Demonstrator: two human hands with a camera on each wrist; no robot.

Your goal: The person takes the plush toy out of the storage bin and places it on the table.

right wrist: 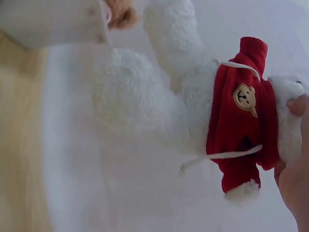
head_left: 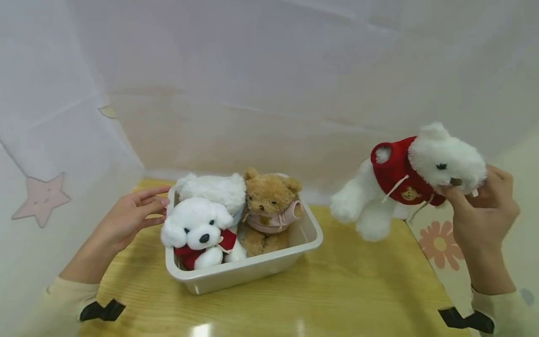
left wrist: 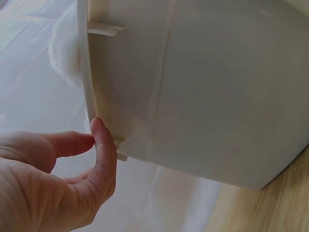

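Note:
My right hand [head_left: 484,215] holds a white teddy bear [head_left: 446,157] by its head, in the air right of the bin. The bear wears a red hoodie [right wrist: 244,111] and its legs hang to the left. With thumb and fingers, my left hand [left wrist: 63,169] pinches the rim at the left end of a light plastic bin [head_left: 252,276]. Inside the bin, a white plush dog [head_left: 200,229] in red leans at the front left. Behind it is another white plush toy [head_left: 214,189], mostly hidden. A brown teddy bear [head_left: 269,201] in a pink hoodie sits at the right.
The bin stands on a yellow wooden table [head_left: 349,281]. Pale cloth walls surround the table, with a pink star [head_left: 42,199] at the left and a pink flower [head_left: 440,243] at the right.

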